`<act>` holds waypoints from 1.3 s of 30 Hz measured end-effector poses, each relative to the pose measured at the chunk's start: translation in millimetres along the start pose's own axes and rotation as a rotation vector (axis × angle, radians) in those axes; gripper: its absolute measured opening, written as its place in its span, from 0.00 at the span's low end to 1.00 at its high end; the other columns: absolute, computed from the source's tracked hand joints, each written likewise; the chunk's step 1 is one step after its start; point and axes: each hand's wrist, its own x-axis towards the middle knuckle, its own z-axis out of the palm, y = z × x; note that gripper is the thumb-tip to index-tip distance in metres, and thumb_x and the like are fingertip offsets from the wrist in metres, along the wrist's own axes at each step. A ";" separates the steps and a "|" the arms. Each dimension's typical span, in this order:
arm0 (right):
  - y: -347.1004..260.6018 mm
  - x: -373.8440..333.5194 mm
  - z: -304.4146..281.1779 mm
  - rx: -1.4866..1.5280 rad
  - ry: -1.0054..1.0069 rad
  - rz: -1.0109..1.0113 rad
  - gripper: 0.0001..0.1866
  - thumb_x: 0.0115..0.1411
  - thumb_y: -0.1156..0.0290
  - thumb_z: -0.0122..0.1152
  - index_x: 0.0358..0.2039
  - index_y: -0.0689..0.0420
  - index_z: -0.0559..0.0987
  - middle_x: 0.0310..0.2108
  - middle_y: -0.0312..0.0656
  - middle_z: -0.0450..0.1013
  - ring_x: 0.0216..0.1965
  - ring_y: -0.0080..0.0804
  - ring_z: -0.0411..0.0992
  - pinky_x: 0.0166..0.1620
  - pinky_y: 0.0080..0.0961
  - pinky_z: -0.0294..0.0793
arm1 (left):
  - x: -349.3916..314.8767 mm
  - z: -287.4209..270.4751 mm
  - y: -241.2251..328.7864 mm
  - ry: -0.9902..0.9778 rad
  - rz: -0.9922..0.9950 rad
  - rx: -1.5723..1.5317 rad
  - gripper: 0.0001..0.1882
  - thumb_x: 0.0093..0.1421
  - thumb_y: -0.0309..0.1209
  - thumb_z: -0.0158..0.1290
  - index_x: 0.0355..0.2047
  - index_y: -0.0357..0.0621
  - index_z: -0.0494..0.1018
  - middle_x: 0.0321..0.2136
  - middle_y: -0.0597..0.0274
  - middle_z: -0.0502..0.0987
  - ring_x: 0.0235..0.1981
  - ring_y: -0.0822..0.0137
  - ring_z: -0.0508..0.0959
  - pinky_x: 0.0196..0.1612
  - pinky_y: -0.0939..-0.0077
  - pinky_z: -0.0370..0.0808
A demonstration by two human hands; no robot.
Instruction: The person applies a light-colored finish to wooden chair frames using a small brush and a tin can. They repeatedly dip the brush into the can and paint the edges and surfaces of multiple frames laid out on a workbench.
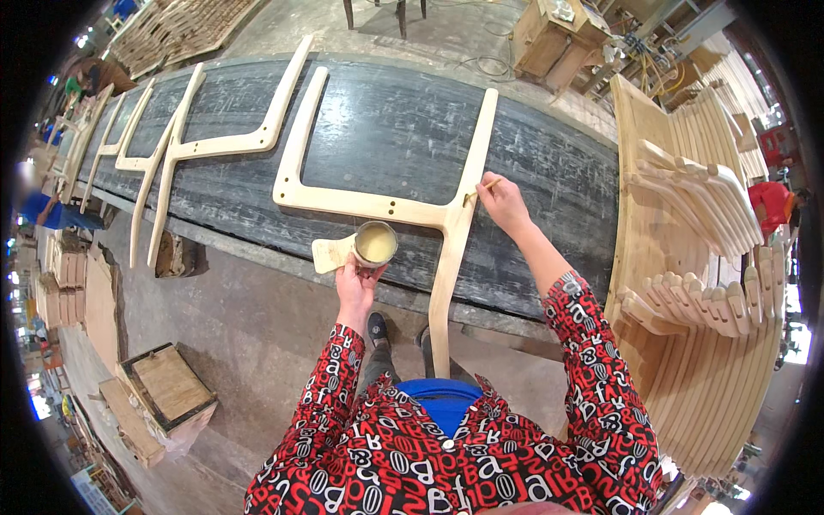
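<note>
My left hand (357, 281) holds up a round cup (376, 244) of pale yellow, creamy liquid, with its fingers wrapped around the underside. Against the cup's left side is a flat, pale wooden piece (330, 255); I cannot tell whether it is a handle or separate. My right hand (505, 206) pinches a thin, light-coloured stick (473, 197), its tip at the joint of a pale wooden chair frame (343, 201). Whether that tip has bristles is too small to see. The frame lies on a dark table, one leg jutting past the near edge toward me. Dark round holes show in its crossbar.
More chair frames (221, 143) lie leftward along the dark table (390, 129). At right, a wooden rack (633, 206) bears stacked curved parts (687, 202). A wooden box (170, 384) stands on the floor at lower left. Other people (775, 206) are at both far sides.
</note>
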 end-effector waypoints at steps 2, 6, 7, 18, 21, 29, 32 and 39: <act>0.0 9.4 4.3 -0.023 0.075 -0.042 0.08 0.56 0.71 0.54 0.25 0.60 0.67 0.20 0.49 0.67 0.27 0.49 0.69 0.30 0.36 0.68 | -5.4 0.8 -0.7 -0.017 0.008 0.002 0.17 0.66 0.36 0.38 0.50 0.41 0.62 0.45 0.56 0.70 0.45 0.59 0.73 0.46 0.54 0.75; 1.4 4.4 4.9 0.022 -0.092 -0.012 0.08 0.55 0.71 0.55 0.24 0.60 0.68 0.20 0.50 0.67 0.26 0.49 0.70 0.30 0.37 0.68 | -16.2 -3.7 2.2 0.075 0.022 -0.015 0.17 0.66 0.37 0.39 0.51 0.41 0.62 0.47 0.56 0.68 0.45 0.58 0.73 0.45 0.54 0.76; -0.7 6.1 2.5 0.027 -0.101 0.015 0.08 0.55 0.71 0.55 0.24 0.60 0.68 0.20 0.50 0.67 0.26 0.49 0.70 0.31 0.37 0.68 | -19.6 -7.1 1.7 0.112 0.029 -0.024 0.17 0.66 0.37 0.39 0.51 0.40 0.61 0.47 0.55 0.68 0.45 0.57 0.72 0.45 0.55 0.76; 12.1 32.7 -16.9 -0.148 -0.174 -0.094 0.13 0.52 0.65 0.62 0.23 0.62 0.72 0.19 0.49 0.70 0.24 0.45 0.71 0.28 0.35 0.69 | -31.9 -18.3 -8.4 0.103 0.087 -0.003 0.17 0.66 0.38 0.38 0.51 0.43 0.62 0.48 0.56 0.67 0.45 0.56 0.72 0.44 0.53 0.76; 15.3 42.4 -27.5 -0.152 -0.261 -0.163 0.12 0.52 0.66 0.62 0.24 0.61 0.72 0.19 0.48 0.70 0.24 0.45 0.71 0.27 0.34 0.69 | -33.2 -17.4 -9.5 0.107 0.100 -0.005 0.17 0.66 0.38 0.37 0.51 0.43 0.62 0.48 0.57 0.67 0.46 0.55 0.72 0.45 0.53 0.75; 18.6 57.4 -37.7 -0.013 -0.503 -0.392 0.02 0.45 0.79 0.54 0.23 0.61 0.73 0.23 0.48 0.71 0.28 0.44 0.72 0.32 0.32 0.71 | -42.2 -8.7 -11.8 0.155 0.093 0.027 0.17 0.66 0.37 0.37 0.51 0.42 0.61 0.48 0.56 0.67 0.47 0.55 0.71 0.47 0.51 0.74; 21.8 61.0 -42.8 -0.066 -0.576 -0.441 0.02 0.45 0.78 0.54 0.22 0.61 0.74 0.23 0.47 0.72 0.27 0.43 0.72 0.32 0.32 0.71 | -44.2 -6.9 -12.4 0.134 0.088 0.012 0.17 0.66 0.37 0.38 0.51 0.43 0.61 0.48 0.57 0.68 0.46 0.55 0.71 0.46 0.51 0.74; 4.4 51.5 -51.9 -0.048 -0.465 -0.062 0.07 0.48 0.72 0.58 0.22 0.62 0.74 0.22 0.48 0.73 0.26 0.41 0.73 0.31 0.32 0.71 | -50.1 -7.1 -11.1 0.160 0.069 0.032 0.16 0.66 0.36 0.38 0.50 0.42 0.62 0.45 0.58 0.68 0.44 0.59 0.72 0.44 0.54 0.76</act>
